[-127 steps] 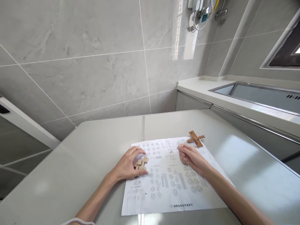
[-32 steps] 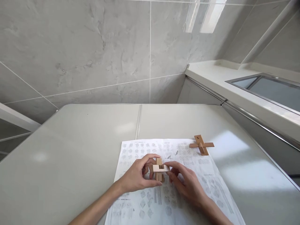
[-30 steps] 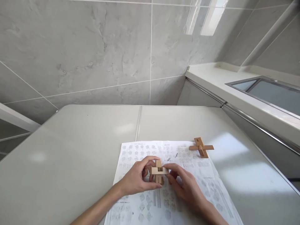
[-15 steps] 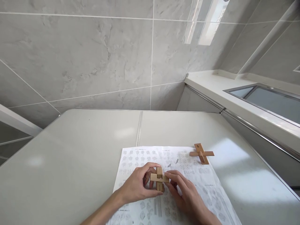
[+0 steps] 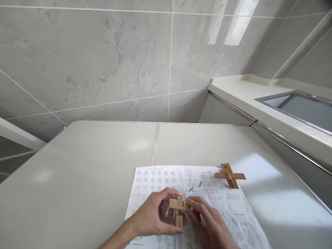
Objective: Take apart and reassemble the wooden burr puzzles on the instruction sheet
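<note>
Between my two hands is a light wooden interlocking puzzle [image 5: 180, 207], made of crossed, notched blocks. My left hand [image 5: 154, 214] spans it from the far end to the near end, fingers on the top block and thumb at the bottom block. My right hand [image 5: 207, 219] pinches the right end of the crosswise block between thumb and fingers. A gap shows between the crosswise block and the lower block. Under the hands lies a white printed sheet [image 5: 155, 180] with small grey diagrams. Parts of the puzzle are hidden behind the fingers.
On the sheet's far right corner lies a brown wooden cross-shaped puzzle [image 5: 229, 176] marked 2. The sheet rests on a glossy white table [image 5: 90, 173]. A counter with a sink [image 5: 298, 103] stands at the right, and a grey tiled wall [image 5: 103, 62] rises behind.
The crosswise block has shifted toward the far end of the puzzle, and a gap has opened above the lower block. The view has moved slightly.
</note>
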A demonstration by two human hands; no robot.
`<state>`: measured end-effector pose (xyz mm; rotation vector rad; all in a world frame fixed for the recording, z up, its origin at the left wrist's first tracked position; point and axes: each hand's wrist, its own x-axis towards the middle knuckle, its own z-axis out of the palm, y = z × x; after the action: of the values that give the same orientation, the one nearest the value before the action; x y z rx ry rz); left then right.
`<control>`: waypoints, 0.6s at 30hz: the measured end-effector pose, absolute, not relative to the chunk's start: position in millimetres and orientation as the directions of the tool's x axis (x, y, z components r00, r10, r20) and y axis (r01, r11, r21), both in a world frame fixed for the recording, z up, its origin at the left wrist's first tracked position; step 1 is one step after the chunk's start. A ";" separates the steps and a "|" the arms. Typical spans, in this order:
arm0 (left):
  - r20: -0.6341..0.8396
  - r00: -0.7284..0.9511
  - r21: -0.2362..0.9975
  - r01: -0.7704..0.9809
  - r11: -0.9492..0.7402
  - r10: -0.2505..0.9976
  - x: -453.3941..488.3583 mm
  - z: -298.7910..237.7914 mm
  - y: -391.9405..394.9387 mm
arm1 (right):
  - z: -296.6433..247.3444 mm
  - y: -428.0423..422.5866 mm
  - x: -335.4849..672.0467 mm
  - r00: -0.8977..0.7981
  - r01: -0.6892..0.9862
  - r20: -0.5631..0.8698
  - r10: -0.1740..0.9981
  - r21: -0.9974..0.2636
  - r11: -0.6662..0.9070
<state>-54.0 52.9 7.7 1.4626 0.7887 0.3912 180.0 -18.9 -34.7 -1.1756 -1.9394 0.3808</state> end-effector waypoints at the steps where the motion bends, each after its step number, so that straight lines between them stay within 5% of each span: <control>1: -0.233 0.696 0.969 0.225 0.102 0.679 -54.4 7.3 52.8 | -32.1 -17.5 180.3 -0.243 0.604 0.490 0.837 -0.599 0.526; 9: -0.186 0.673 0.977 0.207 0.059 0.716 -58.9 6.0 56.8 | -15.0 3.1 182.2 -0.347 0.617 0.497 0.795 -0.518 0.593; 18: -0.228 0.652 0.968 0.229 0.100 0.723 -61.4 5.5 60.5 | -26.3 2.8 183.5 -0.362 0.587 0.458 0.812 -0.564 0.580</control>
<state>-61.4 60.5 5.5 1.4648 0.8432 0.4382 183.5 2.8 -26.3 -1.1100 -2.0858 0.3965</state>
